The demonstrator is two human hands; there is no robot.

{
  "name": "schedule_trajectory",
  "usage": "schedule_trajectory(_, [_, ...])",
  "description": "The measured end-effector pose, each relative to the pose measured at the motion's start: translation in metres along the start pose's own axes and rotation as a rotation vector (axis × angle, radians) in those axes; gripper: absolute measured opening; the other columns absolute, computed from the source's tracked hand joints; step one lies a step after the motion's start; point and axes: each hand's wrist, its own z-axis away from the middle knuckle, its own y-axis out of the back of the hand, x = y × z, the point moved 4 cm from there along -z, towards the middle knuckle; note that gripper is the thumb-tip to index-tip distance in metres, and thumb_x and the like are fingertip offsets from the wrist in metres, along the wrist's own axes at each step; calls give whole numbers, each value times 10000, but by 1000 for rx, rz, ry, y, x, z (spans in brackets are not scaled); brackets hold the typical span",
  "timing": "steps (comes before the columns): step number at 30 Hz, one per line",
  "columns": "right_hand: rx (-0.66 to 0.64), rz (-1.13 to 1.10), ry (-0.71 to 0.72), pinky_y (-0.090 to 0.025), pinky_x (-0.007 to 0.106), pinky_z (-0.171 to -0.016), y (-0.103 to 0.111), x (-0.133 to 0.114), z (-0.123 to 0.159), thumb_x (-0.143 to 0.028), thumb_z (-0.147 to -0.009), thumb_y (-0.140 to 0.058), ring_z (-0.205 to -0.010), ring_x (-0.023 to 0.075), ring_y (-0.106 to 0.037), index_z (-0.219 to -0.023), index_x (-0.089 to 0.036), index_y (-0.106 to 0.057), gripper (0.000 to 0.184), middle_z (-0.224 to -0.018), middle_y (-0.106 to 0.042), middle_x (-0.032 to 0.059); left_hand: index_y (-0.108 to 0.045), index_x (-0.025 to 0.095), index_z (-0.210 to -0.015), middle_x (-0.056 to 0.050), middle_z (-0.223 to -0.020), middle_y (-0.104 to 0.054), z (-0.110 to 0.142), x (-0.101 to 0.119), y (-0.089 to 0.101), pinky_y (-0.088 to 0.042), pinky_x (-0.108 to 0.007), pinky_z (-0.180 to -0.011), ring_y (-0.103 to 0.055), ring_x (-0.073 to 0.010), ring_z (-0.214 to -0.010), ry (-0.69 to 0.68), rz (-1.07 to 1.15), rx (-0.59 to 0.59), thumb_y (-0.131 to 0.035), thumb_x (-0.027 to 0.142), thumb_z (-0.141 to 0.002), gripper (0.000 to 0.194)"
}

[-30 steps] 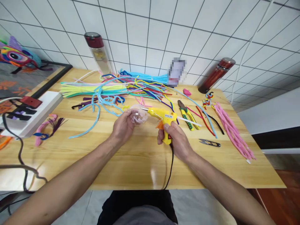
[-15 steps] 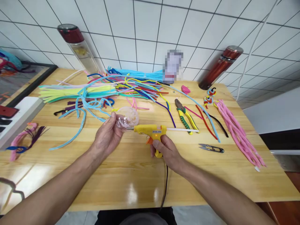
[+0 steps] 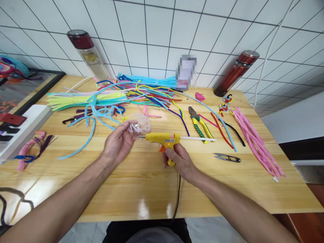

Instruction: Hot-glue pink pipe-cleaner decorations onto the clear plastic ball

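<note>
My left hand [image 3: 118, 143] is closed on the near edge of a clear, round plastic piece [image 3: 140, 124] with whitish streaks; its exact kind is hard to make out. In my right hand [image 3: 180, 160] is a yellow glue gun [image 3: 162, 137], its orange trigger under my fingers and a small light glowing on its side. The metal nozzle points left, close to the lower edge of the clear piece; whether they touch I cannot tell. A white glue stick [image 3: 198, 138] juts out of the gun's back, and a black cord [image 3: 178, 199] hangs from its handle.
Bundles of coloured pipe cleaners [image 3: 88, 100] lie along the back. To the right are pliers [image 3: 198, 125], thread snips [image 3: 227, 157] and pink pipe cleaners [image 3: 258, 143]. A glass bottle [image 3: 88, 54] and a red flask [image 3: 236, 73] stand by the wall. A power strip [image 3: 22, 131] sits left.
The glue gun's nozzle and the clear piece have drawn very slightly apart, with more of the metal tip showing. Both hands keep their holds; the view has shifted a little.
</note>
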Motion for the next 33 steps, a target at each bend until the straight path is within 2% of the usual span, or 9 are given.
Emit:
schedule_trajectory(4, [7, 19, 21, -429, 290, -613, 1, -1, 1, -664, -968, -643, -567, 125, -565, -967, -219, -580, 449, -687, -629, -37, -793, 145, -942, -72, -856, -790, 0, -2, 2, -630, -268, -688, -739, -157, -718, -9, -4, -14, -569, 263, -1000, 260])
schedule_trajectory(7, [28, 5, 14, -427, 289, -572, 2, 2, 1, -687, -938, -672, -551, 126, -548, -907, -231, -552, 472, -668, -605, -44, -793, 139, -947, -78, -885, -796, 0, -3, 2, -624, -272, -721, -744, -162, -755, -42, -1, -30, -613, 297, -997, 245])
schedule_trajectory(12, [74, -57, 10, -420, 277, -522, 6, 8, -3, -676, -900, -737, -544, 123, -547, -856, -228, -555, 486, -648, -602, -46, -786, 154, -906, -52, -849, -764, -1, -4, 1, -580, -257, -703, -710, -146, -745, -137, -6, -48, -740, 364, -920, 215])
schedule_trajectory(16, [105, -75, 35, -406, 275, -509, 4, 3, -4, -684, -868, -771, -508, 116, -544, -837, -224, -560, 507, -626, -580, -58, -790, 155, -894, -47, -862, -741, -2, -5, 0, -545, -251, -684, -684, -143, -740, -184, -68, -67, -752, 386, -853, 237])
schedule_trajectory(22, [176, 29, 33, -399, 270, -538, -4, -15, -2, -663, -889, -761, -527, 113, -571, -835, -232, -523, 495, -653, -608, -53, -787, 160, -905, -55, -875, -751, 0, -5, -4, -536, -271, -724, -680, -159, -777, -164, -126, -89, -704, 414, -823, 280])
schedule_trajectory(26, [191, 64, -5, -397, 267, -520, -9, -23, -8, -668, -855, -789, -515, 115, -567, -826, -239, -497, 520, -638, -593, -61, -788, 162, -935, -51, -879, -761, 0, -5, -5, -520, -263, -697, -673, -146, -738, -136, -145, -123, -700, 431, -822, 305])
schedule_trajectory(33, [185, 58, -14, -395, 260, -513, -8, -11, -16, -671, -848, -791, -517, 107, -555, -849, -234, -532, 508, -633, -576, -65, -763, 158, -921, -56, -901, -768, -6, -9, -3, -534, -260, -705, -693, -138, -722, -116, -136, -139, -700, 412, -829, 277])
